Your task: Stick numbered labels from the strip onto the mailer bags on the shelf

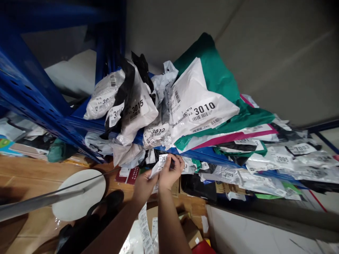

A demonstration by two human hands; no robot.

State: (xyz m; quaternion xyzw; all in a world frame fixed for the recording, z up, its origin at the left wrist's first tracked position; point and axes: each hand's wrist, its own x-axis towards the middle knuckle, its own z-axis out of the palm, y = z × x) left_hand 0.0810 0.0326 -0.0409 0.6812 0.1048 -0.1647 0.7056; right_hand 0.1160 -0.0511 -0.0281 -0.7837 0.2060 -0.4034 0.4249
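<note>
Just below the shelf edge, my left hand (144, 186) pinches the lower end of a white label strip (162, 159) printed "301", its last digit covered. The upper right side of that strip is between the fingers of my right hand (171, 171). A long strip of printed labels (145, 229) hangs down below my hands. Above them on the blue shelf (201, 153) lie a white bag marked 3010 (205, 102), a bag marked 3012 (157, 132) and a bag marked 3015 (137, 109).
A green bag (219, 81) lies behind the white one. More labelled bags (275, 160) line the shelf to the right. A round white base with a pole (76, 197) stands on the wooden floor at left. Cardboard boxes (190, 231) and a white panel (249, 233) are at the bottom.
</note>
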